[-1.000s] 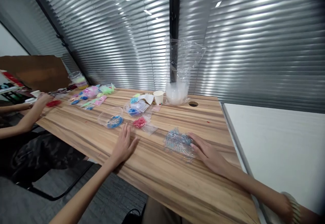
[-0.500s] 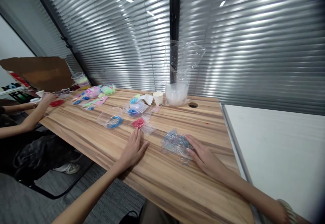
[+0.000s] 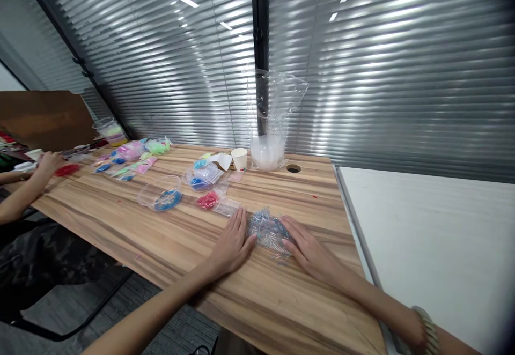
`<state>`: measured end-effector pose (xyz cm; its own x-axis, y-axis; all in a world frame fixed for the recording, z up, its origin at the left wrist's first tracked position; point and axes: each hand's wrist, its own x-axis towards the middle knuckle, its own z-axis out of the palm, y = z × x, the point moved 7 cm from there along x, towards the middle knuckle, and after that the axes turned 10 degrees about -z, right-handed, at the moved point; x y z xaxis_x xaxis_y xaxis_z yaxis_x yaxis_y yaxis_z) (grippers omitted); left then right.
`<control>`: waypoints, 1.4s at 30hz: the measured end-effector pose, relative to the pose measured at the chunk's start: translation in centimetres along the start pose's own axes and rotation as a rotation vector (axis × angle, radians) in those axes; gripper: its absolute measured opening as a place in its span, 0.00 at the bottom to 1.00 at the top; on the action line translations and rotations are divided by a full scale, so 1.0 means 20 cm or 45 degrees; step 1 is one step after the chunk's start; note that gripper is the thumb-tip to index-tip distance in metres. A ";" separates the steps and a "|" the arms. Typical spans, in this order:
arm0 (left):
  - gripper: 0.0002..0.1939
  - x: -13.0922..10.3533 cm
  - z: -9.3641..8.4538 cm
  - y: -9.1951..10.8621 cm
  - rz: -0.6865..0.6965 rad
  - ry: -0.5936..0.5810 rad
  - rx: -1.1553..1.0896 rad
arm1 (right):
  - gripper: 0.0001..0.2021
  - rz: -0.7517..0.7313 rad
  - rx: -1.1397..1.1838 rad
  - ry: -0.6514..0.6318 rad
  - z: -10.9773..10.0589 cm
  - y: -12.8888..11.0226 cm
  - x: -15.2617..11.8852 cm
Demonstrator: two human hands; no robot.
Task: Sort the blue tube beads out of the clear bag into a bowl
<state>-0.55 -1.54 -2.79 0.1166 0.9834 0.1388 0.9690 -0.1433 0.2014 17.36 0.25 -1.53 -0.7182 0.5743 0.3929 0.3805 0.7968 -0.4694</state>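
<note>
A clear bag of silvery-blue tube beads (image 3: pixel 269 230) lies flat on the wooden table between my hands. My right hand (image 3: pixel 303 245) rests on the bag's right edge, fingers stretched out and thumb apart. At the bag's left edge lies my left hand (image 3: pixel 233 243), palm down, its fingers extended and the thumb pointing toward the beads. Some tube beads lie by the bag's near edge; whether they are inside the plastic I cannot tell. Beyond my left fingertips sits a small bag of red beads (image 3: pixel 208 200), with a flat clear bag (image 3: pixel 226 206) beside it.
A clear round container with blue pieces (image 3: pixel 167 199) stands to the left, near another clear container (image 3: pixel 203 178). Farther back are a paper cup (image 3: pixel 238 160) and a plastic-bagged tub (image 3: pixel 269 152). Colourful packets (image 3: pixel 132 151) and another person's hand (image 3: pixel 50 163) are far left.
My left hand has moved right, from beside the red beads to the left edge of the tube-bead bag. My right hand stays at the bag. The view has turned slightly right.
</note>
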 end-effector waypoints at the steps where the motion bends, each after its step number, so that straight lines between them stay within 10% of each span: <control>1: 0.34 0.03 0.01 -0.01 -0.011 0.003 0.001 | 0.25 0.001 -0.003 -0.001 0.00 0.00 0.00; 14: 0.31 0.00 -0.01 0.05 0.210 -0.107 -0.099 | 0.26 0.062 -0.028 0.034 0.00 0.04 0.00; 26: 0.36 0.23 0.08 0.19 0.233 -0.054 -0.167 | 0.30 0.082 -0.281 0.031 0.07 0.09 0.00; 42: 0.30 -0.02 -0.03 0.19 0.486 -0.132 -0.090 | 0.24 -0.178 -0.299 -0.217 0.05 -0.07 -0.02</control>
<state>2.89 -2.46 -1.46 0.4904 0.8634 0.1189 0.8348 -0.5045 0.2206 16.51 -1.21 -1.77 -0.8529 0.4322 0.2931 0.3808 0.8988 -0.2173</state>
